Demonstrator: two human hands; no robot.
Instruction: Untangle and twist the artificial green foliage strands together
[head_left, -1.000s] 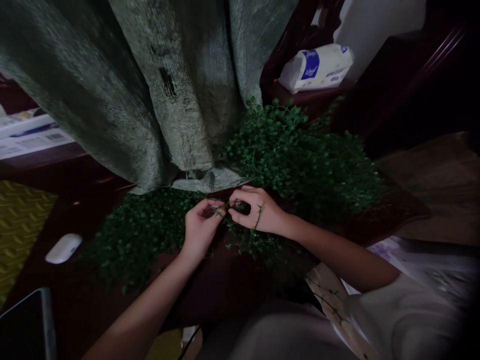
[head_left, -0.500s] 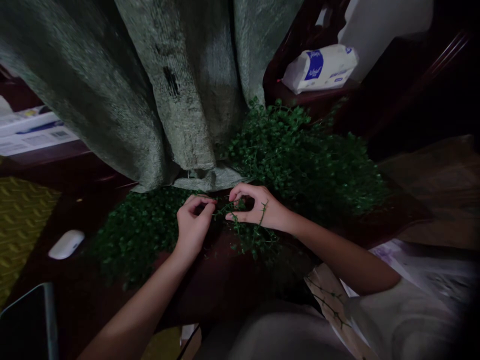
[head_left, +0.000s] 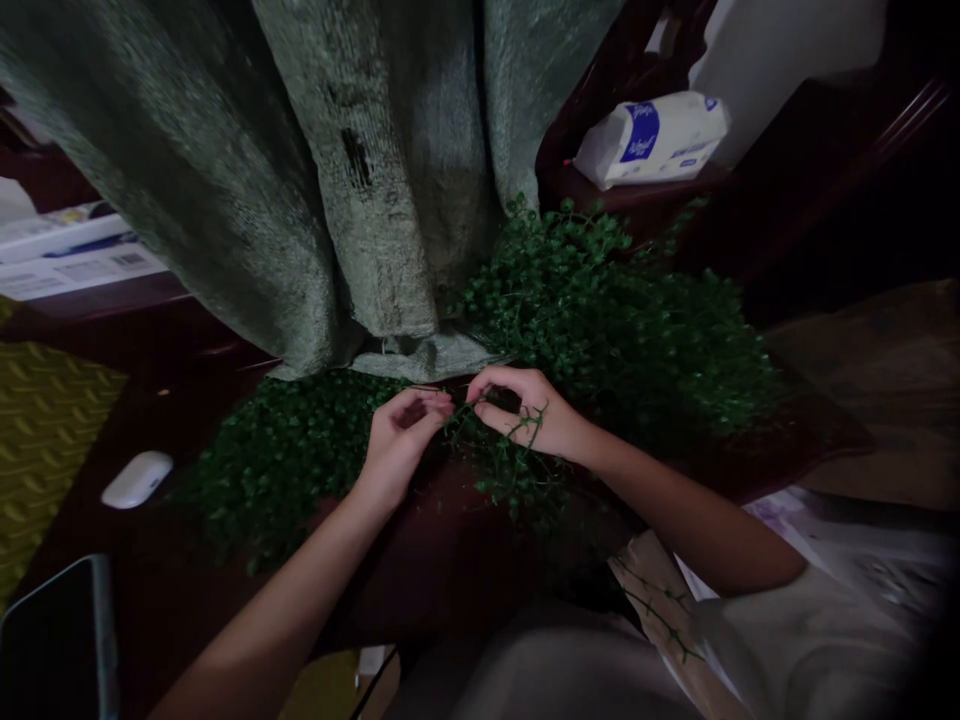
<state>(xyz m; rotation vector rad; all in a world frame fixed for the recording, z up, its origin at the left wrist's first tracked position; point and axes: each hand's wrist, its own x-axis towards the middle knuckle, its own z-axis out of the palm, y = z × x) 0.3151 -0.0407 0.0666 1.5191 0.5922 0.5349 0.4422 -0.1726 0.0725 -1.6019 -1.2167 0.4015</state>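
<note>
Pinching a green sprig (head_left: pixel 459 430), the left hand (head_left: pixel 394 445) and right hand (head_left: pixel 551 415) are nearly meeting above the dark counter (head_left: pixel 435 560).

A blue-labelled white packet (head_left: pixel 660 142) sits upper right, a small white case (head_left: pixel 137 480) near a phone (head_left: pixel 56 640) at left.

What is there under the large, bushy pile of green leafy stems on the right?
At the right edge of the bushy green pile, a dark red tabletop shows. Whatever lies under its middle is covered by the pile itself and cannot be seen.
</note>
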